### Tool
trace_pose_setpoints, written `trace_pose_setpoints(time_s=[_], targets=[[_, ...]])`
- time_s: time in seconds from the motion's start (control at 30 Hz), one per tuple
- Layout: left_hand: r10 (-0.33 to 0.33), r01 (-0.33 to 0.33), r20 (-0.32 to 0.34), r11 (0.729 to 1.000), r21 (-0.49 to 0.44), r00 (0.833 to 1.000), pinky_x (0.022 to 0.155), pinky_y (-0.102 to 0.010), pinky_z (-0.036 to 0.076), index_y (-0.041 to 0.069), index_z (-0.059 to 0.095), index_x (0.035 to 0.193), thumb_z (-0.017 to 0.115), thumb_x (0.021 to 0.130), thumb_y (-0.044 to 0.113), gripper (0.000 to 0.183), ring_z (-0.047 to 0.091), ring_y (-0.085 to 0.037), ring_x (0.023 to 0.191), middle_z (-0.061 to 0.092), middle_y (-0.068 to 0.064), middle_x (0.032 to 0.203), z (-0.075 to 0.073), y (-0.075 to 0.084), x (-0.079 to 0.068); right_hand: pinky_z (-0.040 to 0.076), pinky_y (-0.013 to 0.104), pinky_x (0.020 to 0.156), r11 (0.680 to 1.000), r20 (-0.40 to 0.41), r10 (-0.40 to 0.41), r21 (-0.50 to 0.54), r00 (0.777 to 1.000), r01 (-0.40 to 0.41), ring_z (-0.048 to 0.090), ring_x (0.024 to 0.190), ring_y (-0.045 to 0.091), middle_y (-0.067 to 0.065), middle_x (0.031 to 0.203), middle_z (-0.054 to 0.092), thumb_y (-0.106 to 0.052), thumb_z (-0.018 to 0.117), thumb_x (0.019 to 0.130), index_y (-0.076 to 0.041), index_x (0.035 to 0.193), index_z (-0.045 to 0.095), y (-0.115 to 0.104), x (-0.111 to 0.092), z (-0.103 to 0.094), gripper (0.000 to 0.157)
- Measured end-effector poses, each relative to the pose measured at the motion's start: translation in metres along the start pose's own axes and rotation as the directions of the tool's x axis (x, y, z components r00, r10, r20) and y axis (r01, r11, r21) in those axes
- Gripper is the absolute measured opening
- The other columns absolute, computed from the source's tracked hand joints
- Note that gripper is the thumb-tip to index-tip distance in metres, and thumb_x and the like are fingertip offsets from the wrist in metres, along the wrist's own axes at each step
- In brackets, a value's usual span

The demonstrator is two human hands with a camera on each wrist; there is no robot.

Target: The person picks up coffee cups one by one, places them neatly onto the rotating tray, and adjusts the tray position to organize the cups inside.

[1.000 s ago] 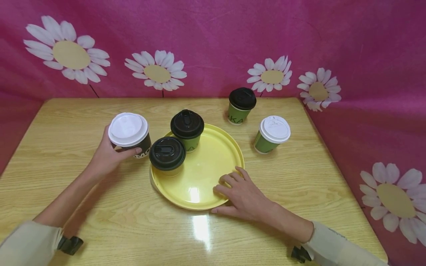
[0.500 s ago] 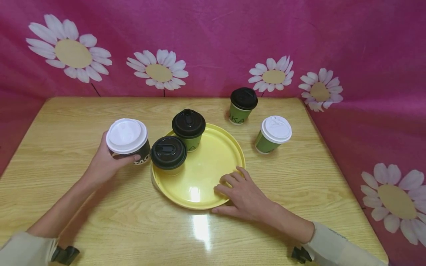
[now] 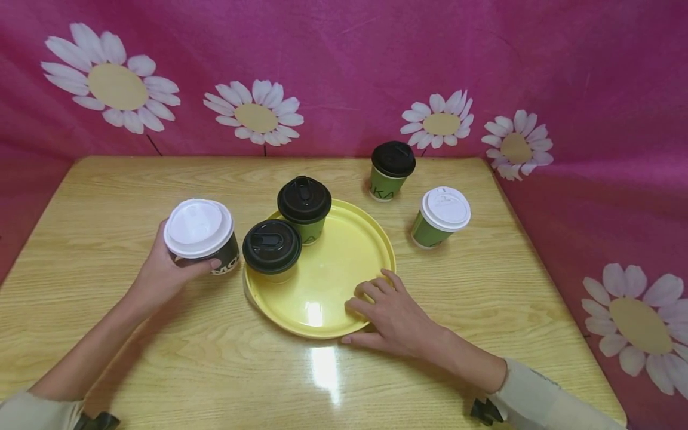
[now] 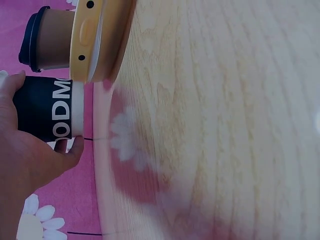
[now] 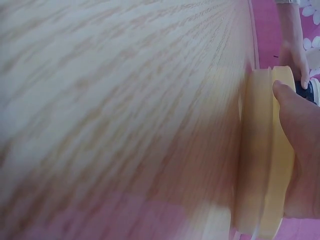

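My left hand [image 3: 166,269] grips a black paper cup [image 4: 42,107] with a white lid [image 3: 199,229] and pale lettering, left of the yellow round tray [image 3: 344,257]. In the left wrist view its base hangs above the tabletop. Two cups with black lids stand on the tray's left part: a green cup [image 3: 309,232] behind, and one in front [image 3: 271,248] whose body is mostly hidden by its lid. My right hand [image 3: 395,313] holds the tray's near right rim, fingers over the inside and thumb [image 5: 282,92] against the outer side.
Behind the tray to the right stands a green cup [image 3: 384,184] with a black lid. Closer, a green cup [image 3: 429,232] has a white lid. A pink cloth [image 3: 344,71] with daisies rises along the wooden table's [image 3: 462,298] back and right edges.
My left hand has carried the black cup a little left and nearer to me, away from the tray. The right hand, the tray and the other cups have stayed in place.
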State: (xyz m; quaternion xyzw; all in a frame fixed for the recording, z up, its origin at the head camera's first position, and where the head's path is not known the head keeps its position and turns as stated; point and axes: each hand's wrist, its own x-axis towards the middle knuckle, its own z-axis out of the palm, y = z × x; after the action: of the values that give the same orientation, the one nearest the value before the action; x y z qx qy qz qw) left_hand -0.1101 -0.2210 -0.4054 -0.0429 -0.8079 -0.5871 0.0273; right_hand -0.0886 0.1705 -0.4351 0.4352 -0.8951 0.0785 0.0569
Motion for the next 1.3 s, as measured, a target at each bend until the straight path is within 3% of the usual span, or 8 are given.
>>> trace_pose_setpoints(time_s=[0.4,0.6,1.1,1.3], targets=[[0.001,-0.002,-0.016,1.0,-0.017,1.0,0.089,-0.01,0.037,0.016,0.021,0.14,0.075,0.072,0.0,0.089,0.042,-0.01,0.111,0.039,-0.004,0.126,-0.004,0.004,-0.017,0.017,0.053,0.103,1.0,0.0,0.007,0.002,1.0,-0.007,0.046,0.1,0.02,-0.003,0.104,0.051,-0.068,0.048,0.078,-0.024,0.1,0.058,-0.002,0.001,-0.001,0.05],[0.025,-0.024,-0.034,0.999,0.033,0.999,0.091,-0.008,0.032,0.015,0.019,0.141,0.077,0.069,-0.001,0.094,0.04,-0.008,0.111,0.039,-0.005,0.126,-0.002,0.004,-0.026,0.018,0.054,0.102,1.0,-0.003,0.005,-0.003,1.0,-0.005,0.047,0.099,0.021,-0.002,0.103,0.052,-0.069,0.047,0.079,-0.024,0.1,0.058,-0.002,0.0,0.0,0.051],[0.05,-0.05,-0.026,0.999,-0.001,0.998,0.091,-0.01,0.033,0.017,0.02,0.142,0.077,0.066,-0.006,0.097,0.04,-0.01,0.112,0.039,-0.003,0.127,0.002,0.013,-0.041,0.018,0.054,0.102,1.0,-0.004,0.007,0.005,1.0,-0.007,0.046,0.1,0.021,-0.002,0.103,0.051,-0.067,0.05,0.078,-0.024,0.1,0.058,-0.003,0.0,-0.001,0.049],[0.053,-0.052,-0.021,0.998,0.035,0.998,0.09,-0.009,0.032,0.018,0.02,0.141,0.078,0.065,-0.005,0.098,0.04,-0.008,0.112,0.04,-0.001,0.126,0.001,0.018,-0.048,0.018,0.054,0.102,1.0,-0.008,0.007,0.007,1.0,-0.007,0.046,0.1,0.021,-0.002,0.103,0.051,-0.067,0.052,0.078,-0.024,0.1,0.058,-0.003,0.0,-0.001,0.048]])
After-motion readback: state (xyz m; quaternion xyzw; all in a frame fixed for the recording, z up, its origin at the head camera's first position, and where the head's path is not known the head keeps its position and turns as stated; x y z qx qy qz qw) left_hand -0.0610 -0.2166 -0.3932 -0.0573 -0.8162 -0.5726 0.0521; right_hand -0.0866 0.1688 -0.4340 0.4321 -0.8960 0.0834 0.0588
